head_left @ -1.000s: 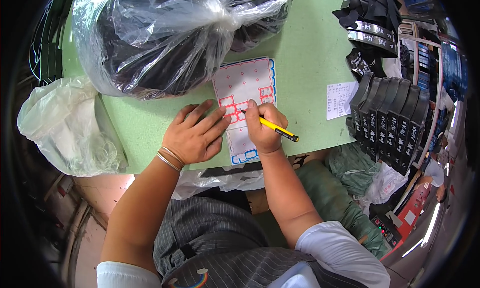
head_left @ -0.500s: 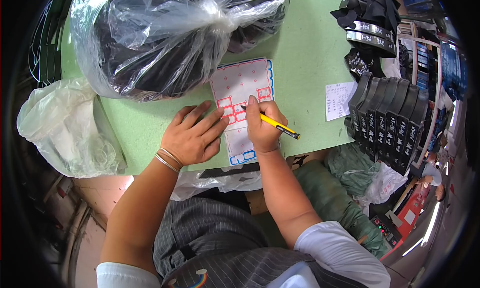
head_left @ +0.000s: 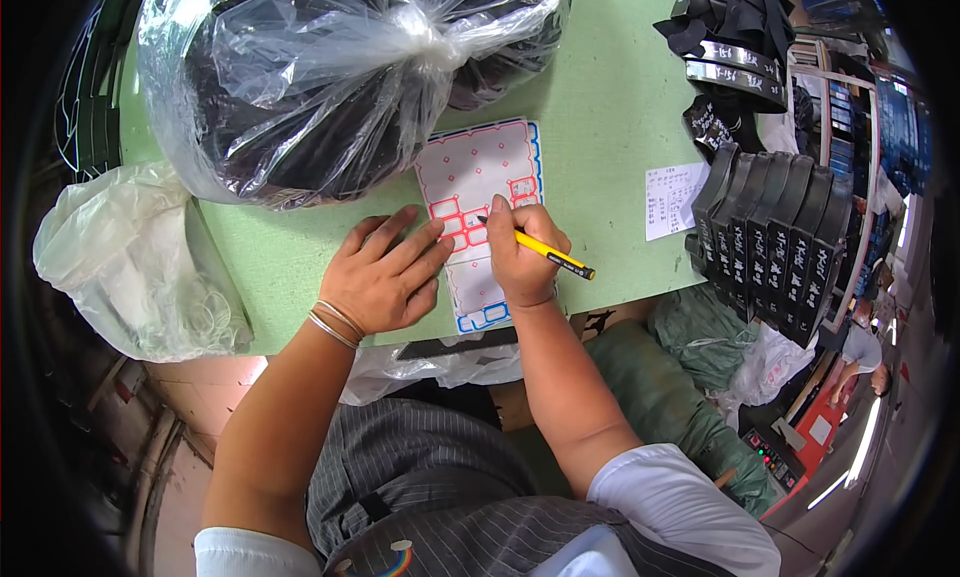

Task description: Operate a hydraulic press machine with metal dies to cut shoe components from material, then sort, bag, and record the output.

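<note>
A white sheet of labels (head_left: 475, 162) with red-outlined boxes and some blue ones at its edges lies on the green table (head_left: 610, 97). My right hand (head_left: 528, 255) grips a yellow pen (head_left: 548, 250), its dark tip on a small red box near the middle of the sheet. Handwriting shows in a few of the boxes. My left hand (head_left: 385, 272) lies flat with fingers spread, fingertips on the sheet's left edge; bangles circle that wrist.
A knotted clear plastic bag (head_left: 300, 87) full of black material stands beyond the sheet. A crumpled pale bag (head_left: 140, 262) sits at the left. On the right are a written paper (head_left: 670, 202), a row of black bundles (head_left: 770, 242) and black strips (head_left: 735, 67). A person (head_left: 860, 357) is at far right.
The whole view has shifted slightly. Both hands keep their places on the sheet, and the pen tip stays at the same box.
</note>
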